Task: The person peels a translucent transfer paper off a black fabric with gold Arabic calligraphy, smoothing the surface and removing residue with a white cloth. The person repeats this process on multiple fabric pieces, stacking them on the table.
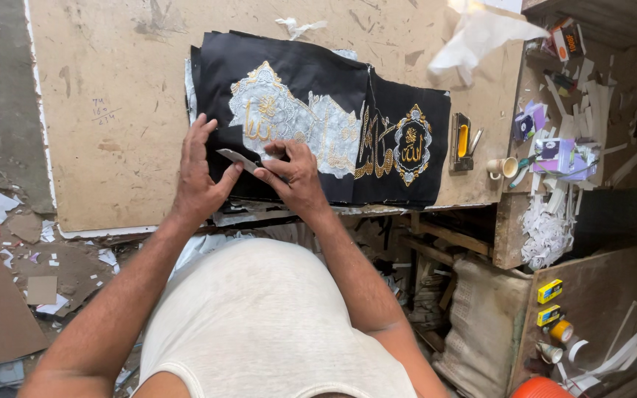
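Centre frame, on board [112, 88]: black cloth [318, 88] w/ gold embroidery, silver paper [296, 121] over its left part. R hand [293, 173] pinches a blade [236, 161] at paper's lower edge. L hand [199, 177] flat, fingers spread, pressing cloth's left edge. Cup [503, 167] to right, well apart; paper scraps [547, 232] lower right.

Two hands, left [199, 180], right [294, 177], one blade [236, 160], two yellow boxes near right [550, 291], one cup far right [503, 167]
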